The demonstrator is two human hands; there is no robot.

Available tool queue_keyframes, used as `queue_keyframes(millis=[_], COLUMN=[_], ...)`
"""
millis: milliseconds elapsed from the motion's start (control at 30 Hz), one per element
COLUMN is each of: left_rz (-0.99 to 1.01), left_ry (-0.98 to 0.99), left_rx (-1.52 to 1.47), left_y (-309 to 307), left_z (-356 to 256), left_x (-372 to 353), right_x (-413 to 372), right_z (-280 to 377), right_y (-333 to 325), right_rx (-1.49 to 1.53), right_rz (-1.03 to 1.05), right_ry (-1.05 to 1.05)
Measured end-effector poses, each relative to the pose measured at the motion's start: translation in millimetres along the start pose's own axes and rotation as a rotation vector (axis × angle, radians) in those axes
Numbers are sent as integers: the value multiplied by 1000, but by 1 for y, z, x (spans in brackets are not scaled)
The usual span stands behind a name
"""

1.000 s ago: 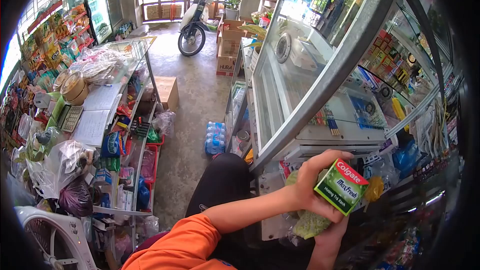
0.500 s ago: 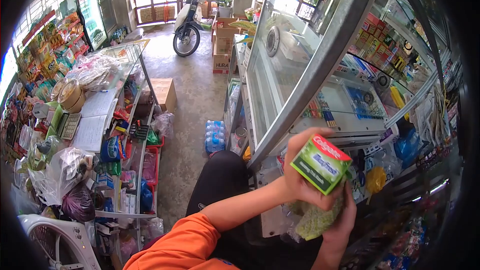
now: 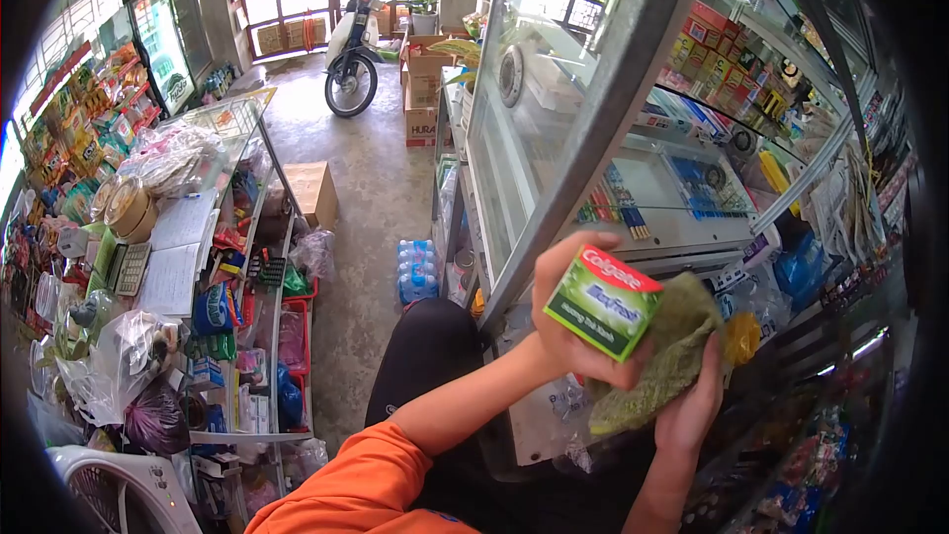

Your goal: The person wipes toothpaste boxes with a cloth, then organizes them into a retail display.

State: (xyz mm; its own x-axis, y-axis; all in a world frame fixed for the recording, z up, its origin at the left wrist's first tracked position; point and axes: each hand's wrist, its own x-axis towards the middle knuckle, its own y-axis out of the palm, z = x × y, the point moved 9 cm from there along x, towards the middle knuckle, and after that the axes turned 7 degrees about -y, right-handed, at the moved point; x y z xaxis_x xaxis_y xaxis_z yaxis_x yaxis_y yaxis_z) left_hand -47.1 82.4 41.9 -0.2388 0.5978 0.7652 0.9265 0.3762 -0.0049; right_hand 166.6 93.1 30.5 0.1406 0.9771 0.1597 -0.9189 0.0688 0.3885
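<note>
My left hand (image 3: 554, 326) is wrapped round a green and red Colgate toothpaste box (image 3: 605, 304), its printed face turned up toward me. My right hand (image 3: 689, 417) grips a green cloth (image 3: 672, 361) at the right side of the box. The cloth spreads behind and below the box, close against it. Part of the right fingers is hidden behind the cloth. Both hands are in front of a glass display cabinet (image 3: 568, 178) with a grey metal frame.
Pens (image 3: 623, 200) lie inside the cabinet. At left stands a glass counter with an open notebook (image 3: 178, 262), a calculator (image 3: 129, 269) and packed goods. A fan (image 3: 124, 489) is at lower left. Bottled water (image 3: 416, 272), a cardboard box (image 3: 311, 193) and a motorbike (image 3: 351, 64) stand on the floor.
The cloth has risen and opened out to the right of the box. My left hand and the box have shifted slightly left and up, and the view has turned slightly.
</note>
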Motion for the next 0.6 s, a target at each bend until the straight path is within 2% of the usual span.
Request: queue_keyframes(millis=[33, 100, 133, 167, 233, 367, 400, 433, 467, 500, 533, 567, 600], left_rz=[-6, -6, 14, -16, -87, -265, -165, -160, -150, -134, -155, -140, -47], left_ry=[-65, -205, -216, -154, -22, 246, 95, 89, -49, -197, -267, -282, -164], left_rx=[-36, -117, -134, -146, -167, -176, -129, -131, -457, -783, -840, -845, -895], left_y=[1, 8, 9, 5, -4, -29, -29, -30, -32, -29, -31, -32, -32], left_z=[20, 49, 48, 41, 20, -18, -4, -14, -13, -18, -32, -27, -31], left_x=[-5, -17, -14, -9, 5, 17, 12, 13, 16, 19, 19, 18, 23], right_x=[7, 21, 28, 34, 29, 24, 18, 11, 7, 0, -9, -11, -15], right_z=[-3, 11, 15, 19, 10, 24, 31, 38, 38, 31, 26, 31, 29], right_y=[-4, -7, 10, 9, 43, 51, 59, 65, 66, 69, 70, 67, 70], right_rx=[1, -580, -907, -920, -1485, -1424, -1289, -1149, -1151, -846, -534, -535, -623], right_rz=[-8, 64, 202, 175, 562, 508, 552, 591, 586, 699, 784, 764, 849], right_ry=[-2, -243, -339, -332, -504, -487, -580, -666, -657, -496, -332, -323, -268])
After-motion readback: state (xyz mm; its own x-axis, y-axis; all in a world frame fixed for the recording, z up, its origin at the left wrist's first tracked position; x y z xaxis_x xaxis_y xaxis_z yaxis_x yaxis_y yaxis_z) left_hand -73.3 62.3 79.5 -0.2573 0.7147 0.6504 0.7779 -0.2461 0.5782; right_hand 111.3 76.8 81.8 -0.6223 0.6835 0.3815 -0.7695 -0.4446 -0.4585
